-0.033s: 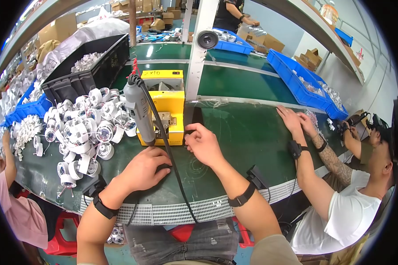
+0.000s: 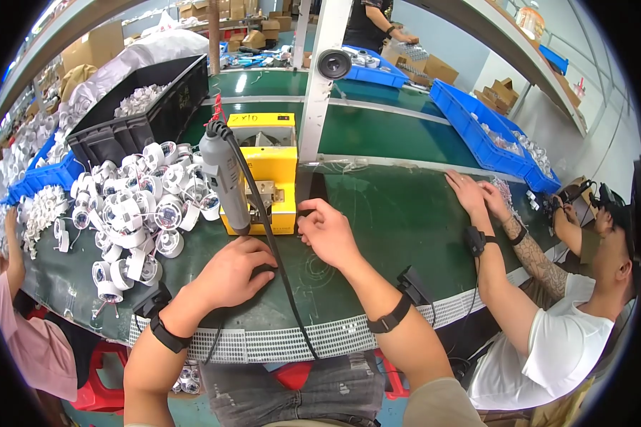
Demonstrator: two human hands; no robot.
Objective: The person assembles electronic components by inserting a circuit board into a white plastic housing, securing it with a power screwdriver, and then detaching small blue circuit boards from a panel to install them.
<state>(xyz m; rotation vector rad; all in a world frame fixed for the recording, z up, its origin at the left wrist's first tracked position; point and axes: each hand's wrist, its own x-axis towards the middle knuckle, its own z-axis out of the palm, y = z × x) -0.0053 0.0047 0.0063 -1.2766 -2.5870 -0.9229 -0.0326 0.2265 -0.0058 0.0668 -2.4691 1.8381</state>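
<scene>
My left hand (image 2: 238, 272) lies palm down on the green work surface, fingers loosely bent and thumb apart, with nothing visible in it. Just beyond its fingers stands a yellow screw feeder (image 2: 272, 167). In front of that machine hangs a grey electric screwdriver (image 2: 223, 181), tip down, its black cable looping past my left hand to the table's front edge. My right hand (image 2: 326, 231) is at the feeder's lower right corner, fingers half curled and parted, also holding nothing that I can see. Whether its fingertips touch the yellow housing, I cannot tell.
White camera-like housings with wires (image 2: 139, 203) are heaped on the left, before a black crate (image 2: 146, 107) of small white parts. A white post (image 2: 324, 92) rises behind the feeder. Blue bins (image 2: 477, 135) stand at the far right. A co-worker's hands (image 2: 477, 196) rest on the right.
</scene>
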